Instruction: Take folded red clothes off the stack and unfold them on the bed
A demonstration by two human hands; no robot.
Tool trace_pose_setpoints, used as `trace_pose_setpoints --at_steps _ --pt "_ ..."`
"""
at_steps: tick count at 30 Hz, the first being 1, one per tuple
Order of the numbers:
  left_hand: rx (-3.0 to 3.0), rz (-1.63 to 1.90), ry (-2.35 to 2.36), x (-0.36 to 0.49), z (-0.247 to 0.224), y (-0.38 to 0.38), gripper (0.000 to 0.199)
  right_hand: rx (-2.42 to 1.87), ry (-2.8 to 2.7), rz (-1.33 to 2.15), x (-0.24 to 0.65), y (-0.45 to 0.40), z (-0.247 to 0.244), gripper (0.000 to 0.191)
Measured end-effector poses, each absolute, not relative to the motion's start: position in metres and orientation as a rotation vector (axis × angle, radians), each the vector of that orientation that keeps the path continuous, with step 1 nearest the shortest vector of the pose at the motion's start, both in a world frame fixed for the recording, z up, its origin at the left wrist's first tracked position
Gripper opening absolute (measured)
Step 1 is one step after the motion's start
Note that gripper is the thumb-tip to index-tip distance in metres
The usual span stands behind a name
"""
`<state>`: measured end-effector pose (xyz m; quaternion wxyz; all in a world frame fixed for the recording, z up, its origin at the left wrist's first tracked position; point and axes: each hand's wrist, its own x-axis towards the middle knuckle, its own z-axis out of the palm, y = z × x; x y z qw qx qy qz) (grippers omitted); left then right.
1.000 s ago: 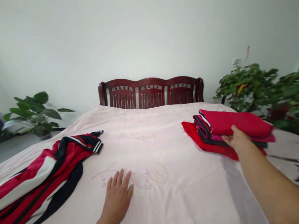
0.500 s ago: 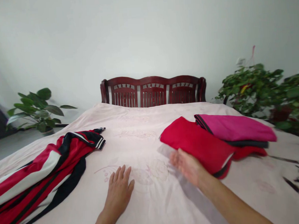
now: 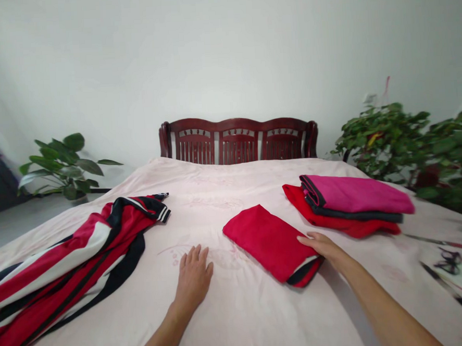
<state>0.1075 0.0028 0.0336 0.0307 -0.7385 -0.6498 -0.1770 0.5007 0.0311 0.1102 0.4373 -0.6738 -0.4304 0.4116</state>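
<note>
My left hand (image 3: 195,275) lies palm down on the pale pink sheet, fingers stretched out, holding nothing. To its right is a folded red garment (image 3: 269,244) with dark and white trim at its near corner. My right hand (image 3: 325,248) has that garment by its right edge, fingertips on top; the fingers lower down are hidden. Behind it sits a stack of folded clothes: a magenta piece (image 3: 359,194) on top, a dark layer in the middle and a red piece (image 3: 347,226) at the bottom. A red, white and navy striped garment (image 3: 87,249) lies unfolded at the left.
The bed sheet (image 3: 240,318) spreads toward a dark wooden headboard (image 3: 238,136). At the right edge lie a dark strap-like strip (image 3: 453,292) and a small dark tangled item (image 3: 448,260). Potted plants stand on the left (image 3: 68,164) and right (image 3: 389,142).
The folded red garment has shifted left and nearer, away from the stack. My right hand has gone from its left side to its right edge. My left hand stays flat on the sheet.
</note>
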Motion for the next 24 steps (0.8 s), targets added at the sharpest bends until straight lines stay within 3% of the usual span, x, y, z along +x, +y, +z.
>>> trace_pose_setpoints --at_steps 4,7,10,13,16,18,21,24 --pt "-2.295 -0.624 -2.029 0.106 0.031 0.005 0.047 -1.538 -1.114 1.107 0.481 0.031 0.117 0.022" --pt "-2.311 -0.903 -2.092 0.103 0.028 0.010 0.050 -1.410 -1.183 1.034 0.450 0.027 0.146 0.035" --pt "-2.245 -1.511 -2.209 0.097 0.029 0.013 0.055 -1.152 -1.500 1.042 0.405 0.010 0.181 0.048" --pt "-2.009 -2.284 -2.272 0.086 0.036 0.009 0.062 -0.944 -1.778 1.166 0.367 -0.003 0.198 0.044" --pt "-1.673 -2.843 -2.335 0.069 0.046 -0.003 0.067 -1.106 -1.825 1.004 0.359 0.001 0.182 0.042" --pt "-1.600 -2.833 -2.487 0.056 0.051 -0.012 0.069 -1.413 -1.835 0.775 0.369 0.009 0.160 0.039" --pt "-1.697 -2.343 -2.634 0.037 0.053 -0.019 0.069 -1.783 -1.811 0.537 0.393 0.019 0.126 0.041" --pt "-1.831 -1.837 -2.423 0.031 0.057 -0.023 0.070 -1.996 -1.762 0.457 0.407 0.023 0.106 0.049"
